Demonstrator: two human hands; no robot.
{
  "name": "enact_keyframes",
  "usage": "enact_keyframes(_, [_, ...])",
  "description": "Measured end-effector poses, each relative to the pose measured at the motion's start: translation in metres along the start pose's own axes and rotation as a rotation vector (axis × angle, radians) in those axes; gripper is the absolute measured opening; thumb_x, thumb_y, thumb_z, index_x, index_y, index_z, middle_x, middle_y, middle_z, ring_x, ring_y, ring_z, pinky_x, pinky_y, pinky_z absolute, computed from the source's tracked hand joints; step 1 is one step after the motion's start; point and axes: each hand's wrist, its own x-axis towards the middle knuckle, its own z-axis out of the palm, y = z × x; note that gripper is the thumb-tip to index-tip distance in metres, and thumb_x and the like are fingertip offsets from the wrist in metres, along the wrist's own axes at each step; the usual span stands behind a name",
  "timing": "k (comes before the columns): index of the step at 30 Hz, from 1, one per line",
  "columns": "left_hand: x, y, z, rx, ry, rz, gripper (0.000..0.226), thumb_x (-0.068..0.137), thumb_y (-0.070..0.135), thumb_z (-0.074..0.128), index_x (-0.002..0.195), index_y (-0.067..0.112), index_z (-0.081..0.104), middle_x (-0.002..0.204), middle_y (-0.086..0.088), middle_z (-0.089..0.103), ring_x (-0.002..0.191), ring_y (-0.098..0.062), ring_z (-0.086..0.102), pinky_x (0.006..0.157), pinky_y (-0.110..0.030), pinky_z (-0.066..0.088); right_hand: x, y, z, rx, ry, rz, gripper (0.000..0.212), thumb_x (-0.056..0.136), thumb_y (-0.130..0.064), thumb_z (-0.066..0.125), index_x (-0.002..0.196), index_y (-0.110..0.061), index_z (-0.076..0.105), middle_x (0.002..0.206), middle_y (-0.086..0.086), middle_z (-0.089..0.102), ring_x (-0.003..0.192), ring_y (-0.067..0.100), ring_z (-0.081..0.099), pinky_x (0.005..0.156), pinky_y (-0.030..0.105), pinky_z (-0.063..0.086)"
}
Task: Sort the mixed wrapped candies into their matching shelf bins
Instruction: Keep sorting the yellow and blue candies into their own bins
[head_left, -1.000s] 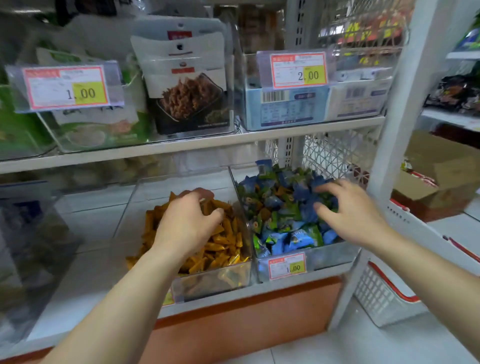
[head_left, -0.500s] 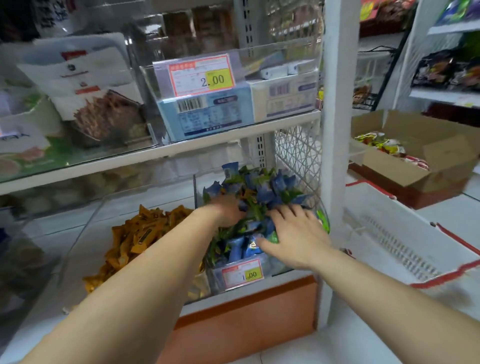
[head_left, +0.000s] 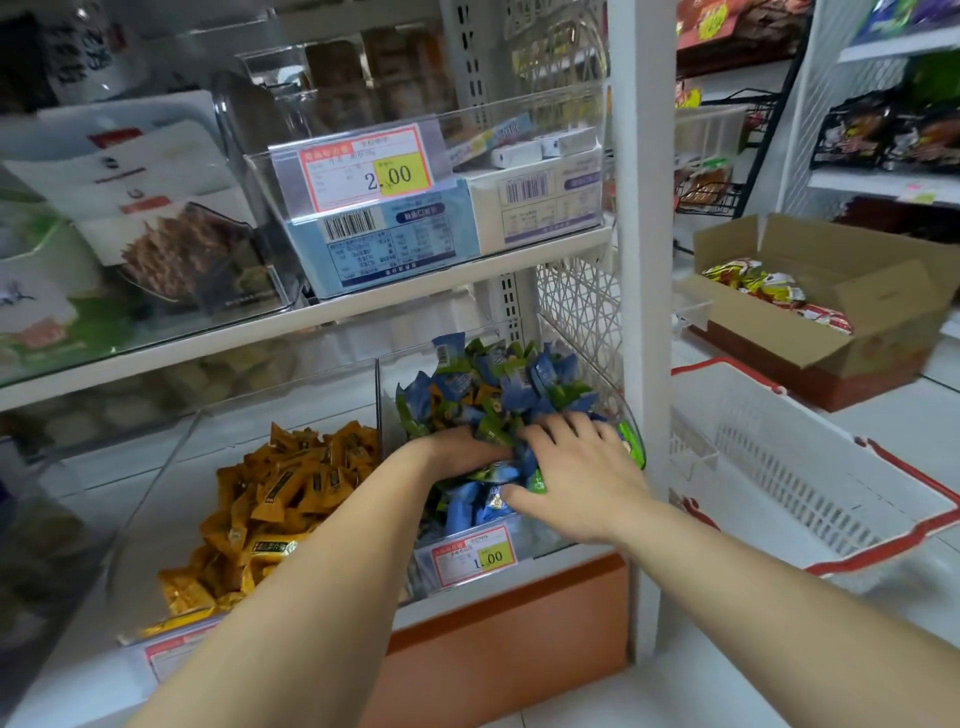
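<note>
A clear bin (head_left: 524, 543) on the lower shelf holds a heap of blue and green wrapped candies (head_left: 493, 384). Both hands are in it. My left hand (head_left: 457, 452) is dug into the pile from the left, its fingers hidden under the wrappers. My right hand (head_left: 576, 473) lies spread over the front of the pile, fingers pressing on the candies. Left of this bin, a second clear bin (head_left: 156, 519) holds orange wrapped candies (head_left: 275, 499).
A white shelf post (head_left: 644, 312) stands just right of the blue-candy bin. A white basket with red rim (head_left: 810, 488) sits on the floor to the right, a cardboard box (head_left: 831, 312) of snacks behind it. The upper shelf (head_left: 363, 306) overhangs the bins.
My left hand left the orange candies and moved right into the blue and green bin. My right hand slid forward onto the front of that pile. The view swung right.
</note>
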Motion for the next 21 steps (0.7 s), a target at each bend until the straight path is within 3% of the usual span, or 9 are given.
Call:
enact_keyframes(3, [0.001,-0.006,0.004,-0.068,0.12,-0.047,0.045,0.083,0.044,0.07,0.124,0.027,0.059,0.124,0.0,0.062,0.095,-0.014,0.054,0.079,-0.024,0.041,0.0,0.0,-0.002,0.005,-0.022,0.0,0.083,0.077,-0.078,0.025,0.144,-0.031,0.041,0.149,-0.002,0.042,0.134,0.025,0.032,0.108,0.043,0.027])
enact_keyframes(9, [-0.011,-0.008,-0.008,0.011,0.404,0.038,0.047,0.082,0.042,0.075,0.124,0.025,0.061,0.118,-0.002,0.067,0.087,-0.015,0.054,0.072,-0.025,0.041,0.001,-0.003,-0.003,0.006,-0.013,0.023,0.084,0.075,-0.078,0.022,0.142,-0.031,0.043,0.146,-0.002,0.044,0.133,0.025,0.033,0.108,0.043,0.027])
enact_keyframes(13, [-0.021,-0.001,-0.035,-0.051,0.54,0.073,0.048,0.082,0.037,0.077,0.125,0.022,0.061,0.122,-0.002,0.064,0.104,-0.022,0.06,0.077,-0.027,0.042,0.005,-0.005,-0.008,0.027,-0.042,0.026,0.083,0.078,-0.076,0.04,0.147,-0.031,0.036,0.149,-0.001,0.04,0.136,0.026,0.031,0.108,0.045,0.027])
enact_keyframes(17, [-0.033,0.003,-0.061,-0.114,0.414,0.078,0.028,0.077,0.03,0.084,0.096,0.023,0.065,0.093,0.0,0.071,0.076,-0.015,0.07,0.057,-0.025,0.054,0.015,-0.02,-0.026,0.137,0.208,0.055,0.086,0.078,-0.065,0.047,0.152,-0.028,0.025,0.148,0.002,0.04,0.133,0.027,0.034,0.105,0.046,0.032])
enact_keyframes(19, [-0.04,0.005,-0.062,-0.147,0.313,0.094,0.025,0.075,0.026,0.086,0.088,0.023,0.064,0.082,0.002,0.073,0.066,-0.011,0.072,0.054,-0.021,0.055,0.02,-0.027,-0.033,0.399,0.258,0.049,0.079,0.085,-0.053,0.048,0.154,-0.04,0.013,0.149,0.004,0.04,0.132,0.028,0.037,0.105,0.047,0.037])
enact_keyframes(21, [-0.045,0.004,-0.057,-0.189,0.246,0.151,0.022,0.075,0.021,0.085,0.087,0.022,0.067,0.081,0.0,0.074,0.066,-0.01,0.072,0.059,-0.023,0.057,0.025,-0.031,-0.035,0.7,0.192,0.03,0.069,0.093,-0.044,0.052,0.152,-0.048,0.017,0.152,0.002,0.039,0.135,0.023,0.04,0.107,0.044,0.039])
